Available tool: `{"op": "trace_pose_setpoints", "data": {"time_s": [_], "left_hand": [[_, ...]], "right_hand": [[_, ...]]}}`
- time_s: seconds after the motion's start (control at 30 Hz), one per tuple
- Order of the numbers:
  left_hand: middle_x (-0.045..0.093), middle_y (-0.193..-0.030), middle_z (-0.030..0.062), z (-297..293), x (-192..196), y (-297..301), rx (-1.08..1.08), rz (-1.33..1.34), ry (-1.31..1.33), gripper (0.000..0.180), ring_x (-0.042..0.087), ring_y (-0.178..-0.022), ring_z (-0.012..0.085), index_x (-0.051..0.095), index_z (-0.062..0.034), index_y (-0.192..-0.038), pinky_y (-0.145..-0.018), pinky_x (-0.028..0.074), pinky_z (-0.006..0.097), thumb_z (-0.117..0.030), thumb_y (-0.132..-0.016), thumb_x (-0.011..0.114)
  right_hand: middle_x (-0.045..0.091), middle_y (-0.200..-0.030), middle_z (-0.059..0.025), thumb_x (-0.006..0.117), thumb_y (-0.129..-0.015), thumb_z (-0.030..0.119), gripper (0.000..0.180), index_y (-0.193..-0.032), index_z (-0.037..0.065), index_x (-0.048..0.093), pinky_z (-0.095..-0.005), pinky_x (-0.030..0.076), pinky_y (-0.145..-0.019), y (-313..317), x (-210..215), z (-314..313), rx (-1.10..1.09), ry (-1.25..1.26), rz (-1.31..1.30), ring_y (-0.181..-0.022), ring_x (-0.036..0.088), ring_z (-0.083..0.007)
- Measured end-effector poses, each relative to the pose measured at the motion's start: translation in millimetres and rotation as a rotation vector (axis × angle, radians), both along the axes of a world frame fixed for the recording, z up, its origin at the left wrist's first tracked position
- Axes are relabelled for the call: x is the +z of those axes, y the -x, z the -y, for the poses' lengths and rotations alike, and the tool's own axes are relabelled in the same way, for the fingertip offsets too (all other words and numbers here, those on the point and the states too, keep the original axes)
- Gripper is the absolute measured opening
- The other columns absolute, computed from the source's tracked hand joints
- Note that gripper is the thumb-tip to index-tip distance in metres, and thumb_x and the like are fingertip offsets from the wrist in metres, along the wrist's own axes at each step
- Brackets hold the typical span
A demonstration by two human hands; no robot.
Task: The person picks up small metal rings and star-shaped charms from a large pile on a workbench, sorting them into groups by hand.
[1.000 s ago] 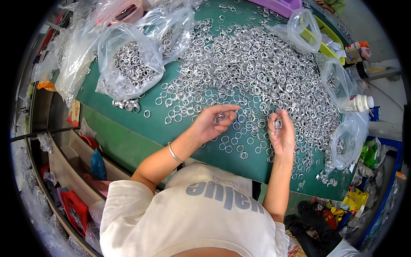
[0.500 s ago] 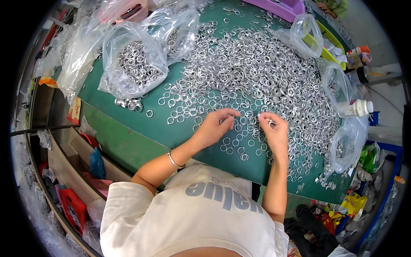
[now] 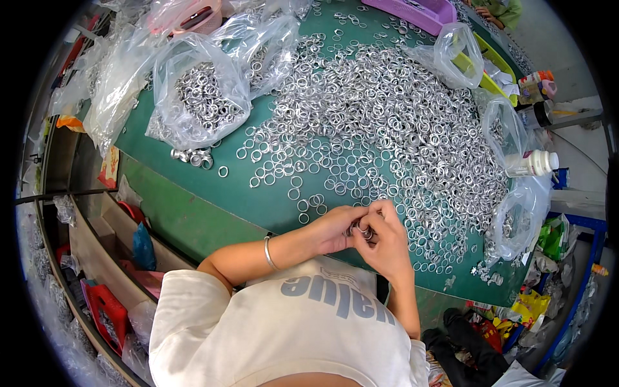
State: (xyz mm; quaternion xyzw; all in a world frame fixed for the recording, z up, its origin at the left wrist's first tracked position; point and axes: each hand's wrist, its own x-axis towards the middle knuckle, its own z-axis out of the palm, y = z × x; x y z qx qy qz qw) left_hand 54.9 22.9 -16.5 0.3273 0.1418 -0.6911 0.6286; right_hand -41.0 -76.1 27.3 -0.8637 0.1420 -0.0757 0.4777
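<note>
Close to the table's near edge, my left hand point(image 3: 336, 229) and my right hand point(image 3: 385, 240) meet with fingers curled together. Several silver metal rings point(image 3: 365, 233) show between them, gripped by both hands; fingers hide part of these. Just beyond my hands, loose rings point(image 3: 345, 171) lie flat and scattered on the green tabletop point(image 3: 193, 187). Farther off and to the right they thicken into a broad heap point(image 3: 400, 109).
At the left, a clear plastic bag point(image 3: 209, 97) holds more rings, with a small cluster of rings point(image 3: 193, 157) beside it. Along the right stand clear bags point(image 3: 516, 219) and a white bottle point(image 3: 532, 163). A purple tray point(image 3: 419, 13) and another person's hand point(image 3: 489, 15) are at the far side.
Both hands have drawn nearer to my body and come together. Half a second ago they were apart over the scattered rings; now rings show between their fingers.
</note>
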Motion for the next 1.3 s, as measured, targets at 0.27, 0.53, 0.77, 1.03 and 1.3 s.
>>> {"op": "trace_pose_setpoints", "data": {"time_s": [0.27,0.53,0.77,1.03,1.3], "left_hand": [[0.057,-0.072,0.0037,0.9,11.0,-7.0,0.053,-0.163,-0.015,0.024,0.051,-0.056,0.0095,0.058,-0.0070,-0.082,-0.043,0.038,0.021,-0.028,-0.091,0.053],[0.060,-0.075,0.0052,-27.8,2.3,-28.5,0.079,0.232,0.015,0.023,0.055,-0.057,0.0095,0.058,-0.0046,-0.083,-0.043,0.041,0.018,-0.027,-0.089,0.058],[0.049,-0.076,0.0023,-43.5,-2.2,-40.7,0.270,-0.247,0.077,0.020,0.041,-0.056,0.0062,0.055,-0.0055,-0.088,-0.037,0.030,0.016,-0.025,-0.090,0.055],[0.044,-0.074,0.0007,-25.5,-4.8,-38.2,0.661,-0.598,0.383,0.018,0.039,-0.054,0.0052,0.054,-0.0069,-0.082,-0.034,0.027,0.016,-0.023,-0.091,0.054],[0.053,-0.091,0.0063,-33.7,17.8,-41.9,0.754,-0.290,-0.022,0.022,0.050,-0.071,0.0083,0.057,-0.0026,-0.081,-0.046,0.042,0.015,-0.021,-0.091,0.052]], "right_hand": [[0.055,-0.101,-0.0082,0.065,-0.070,0.001,0.022,-0.092,0.004,0.062,-0.0372,0.041,-0.076,0.3,-6.2,9.5,0.031,0.141,0.408,-0.087,0.053,-0.0270],[0.056,-0.092,-0.0056,0.066,-0.071,0.004,0.011,-0.082,0.005,0.064,-0.0351,0.038,-0.075,-41.6,-48.2,28.5,-0.099,0.548,0.105,-0.087,0.049,-0.0250],[0.058,-0.084,-0.0097,0.061,-0.076,0.000,0.008,-0.083,0.001,0.057,-0.0368,0.040,-0.073,-35.7,-54.9,34.6,-0.189,0.426,0.248,-0.080,0.052,-0.0283],[0.057,-0.092,-0.0146,0.057,-0.080,-0.001,0.016,-0.095,-0.002,0.059,-0.0346,0.042,-0.078,-35.9,-40.5,2.3,-0.242,0.046,0.263,-0.086,0.053,-0.0291],[0.060,-0.085,-0.0089,0.064,-0.074,0.002,0.015,-0.089,0.002,0.062,-0.0362,0.041,-0.075,-10.5,-33.1,14.1,-0.088,0.225,0.109,-0.081,0.054,-0.0271]]}}
